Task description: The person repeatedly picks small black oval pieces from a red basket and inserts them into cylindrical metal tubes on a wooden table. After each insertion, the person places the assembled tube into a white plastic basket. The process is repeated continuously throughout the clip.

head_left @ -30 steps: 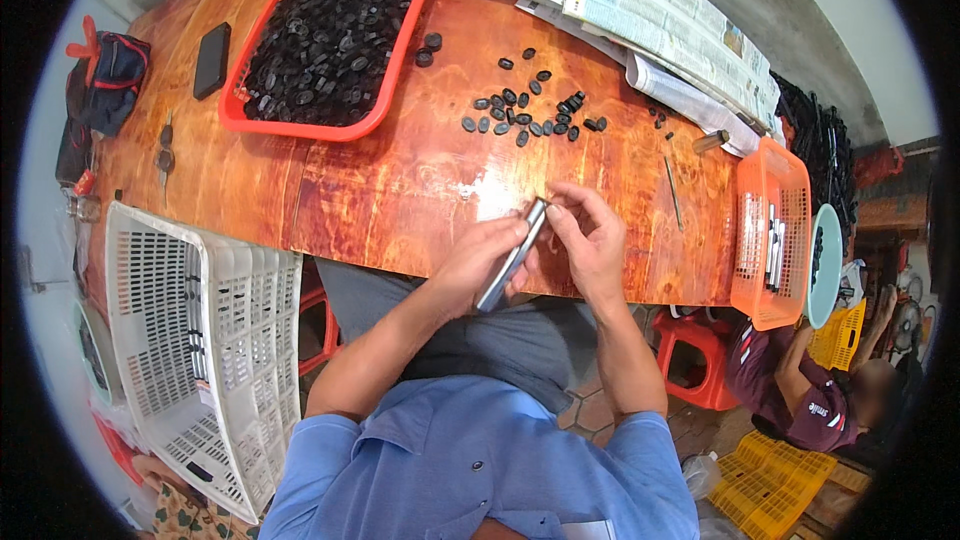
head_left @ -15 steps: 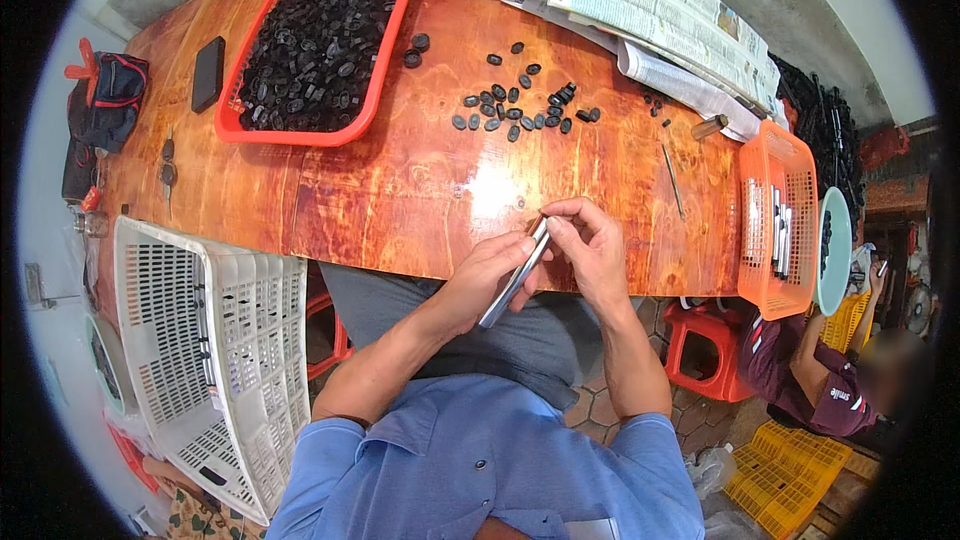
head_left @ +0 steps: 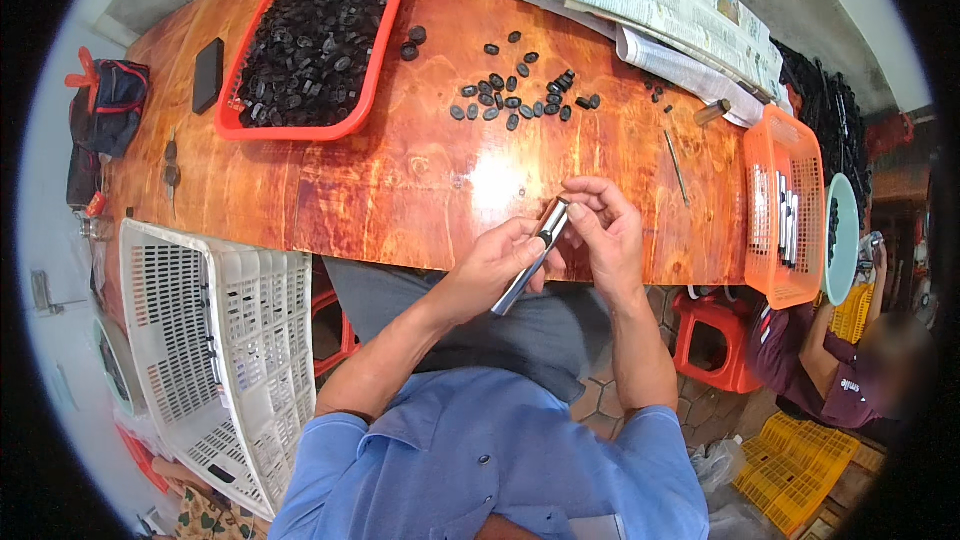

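Fingers of the left hand (head_left: 492, 265) clamp a slanted metal tube (head_left: 530, 257) at frame centre, steadying it while right hand (head_left: 608, 230) fingertips pinch its upper end.

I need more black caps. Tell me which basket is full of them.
The red basket at the table's far left, heaped with black caps. The orange basket on the right holds metal tubes instead.

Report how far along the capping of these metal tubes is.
Done: several metal tubes lie in the orange basket. In hand: the left hand holds one metal tube while the right hand works at its top end. Left: loose black caps on the table and a full red basket.
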`<state>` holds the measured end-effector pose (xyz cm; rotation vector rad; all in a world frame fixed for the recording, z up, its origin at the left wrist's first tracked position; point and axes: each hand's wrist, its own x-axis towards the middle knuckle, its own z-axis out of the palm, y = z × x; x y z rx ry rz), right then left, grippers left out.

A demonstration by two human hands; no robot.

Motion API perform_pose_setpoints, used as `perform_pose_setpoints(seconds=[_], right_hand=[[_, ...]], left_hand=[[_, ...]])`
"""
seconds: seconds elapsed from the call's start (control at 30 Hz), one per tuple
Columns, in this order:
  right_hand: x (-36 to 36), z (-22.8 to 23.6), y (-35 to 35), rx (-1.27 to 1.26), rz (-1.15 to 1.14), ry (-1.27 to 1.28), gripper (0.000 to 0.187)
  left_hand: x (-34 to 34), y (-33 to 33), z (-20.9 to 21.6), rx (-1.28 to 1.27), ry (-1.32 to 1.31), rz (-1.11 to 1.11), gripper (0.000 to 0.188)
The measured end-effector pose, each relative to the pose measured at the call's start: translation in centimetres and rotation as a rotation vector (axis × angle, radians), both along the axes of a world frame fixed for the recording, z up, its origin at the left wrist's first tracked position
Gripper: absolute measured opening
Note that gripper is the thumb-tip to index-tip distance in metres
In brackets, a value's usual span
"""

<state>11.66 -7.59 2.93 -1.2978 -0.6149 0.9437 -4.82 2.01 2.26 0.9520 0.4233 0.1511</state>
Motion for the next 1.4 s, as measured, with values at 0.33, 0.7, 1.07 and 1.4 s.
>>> perform_pose_setpoints(seconds=[0.33,0.7,1.07,1.4], right_hand=[[0.4,-0.3,-0.1,0.057,0.027,0.002,0.033],[3.6,-2.1,1.7,-0.183,0.169,-0.469,0.023],[3.2,-1.8,1.4,-0.088,0.124,-0.710,0.020],[2.4,-2.7,0.5,-0.014,0.049,-0.766,0.019]], left_hand=[[-0.5,1.0,0.5,0.264,0.044,-0.003,0.037],[0.8,4.8,-1.4,1.829,0.141,-0.044,0.041],[1.4,4.7,-2.6,1.916,0.054,0.178,0.038],[1.4,4.2,-2.4,1.874,0.103,0.182,0.040]])
